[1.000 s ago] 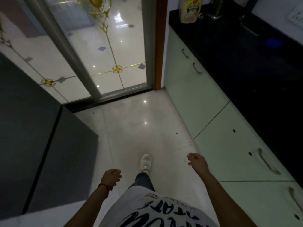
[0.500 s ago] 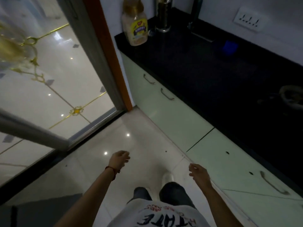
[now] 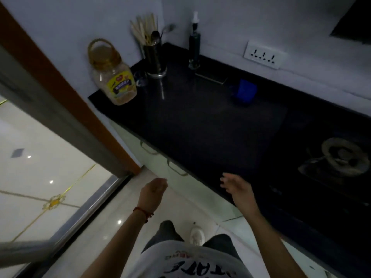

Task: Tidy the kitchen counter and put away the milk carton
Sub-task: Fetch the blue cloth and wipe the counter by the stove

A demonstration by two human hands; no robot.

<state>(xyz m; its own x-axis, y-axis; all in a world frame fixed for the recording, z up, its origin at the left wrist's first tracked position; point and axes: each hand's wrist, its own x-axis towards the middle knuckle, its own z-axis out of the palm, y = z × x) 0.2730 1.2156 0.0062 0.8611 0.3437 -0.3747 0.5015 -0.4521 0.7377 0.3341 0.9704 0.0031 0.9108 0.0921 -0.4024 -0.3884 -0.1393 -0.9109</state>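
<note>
A dark kitchen counter [image 3: 200,125] runs from the wall corner toward the right. On it stand a clear jar with a yellow label [image 3: 113,77], a metal holder of utensils [image 3: 153,55], a dark spray bottle [image 3: 194,47] and a small blue carton-like box [image 3: 245,91] near the back. My left hand [image 3: 152,191] hangs over the floor by the drawers, fingers loosely curled, holding nothing. My right hand [image 3: 236,187] hovers at the counter's front edge, fingers apart and empty.
A gas burner [image 3: 341,155] sits at the counter's right end. Pale green drawers with handles [image 3: 176,169] lie below the counter. A glass sliding door [image 3: 50,177] and orange frame [image 3: 60,87] are at the left. A wall socket [image 3: 264,57] is behind the counter.
My view has turned up and right from the floor onto the counter. Both hands have risen, the right one now reaching the counter's edge.
</note>
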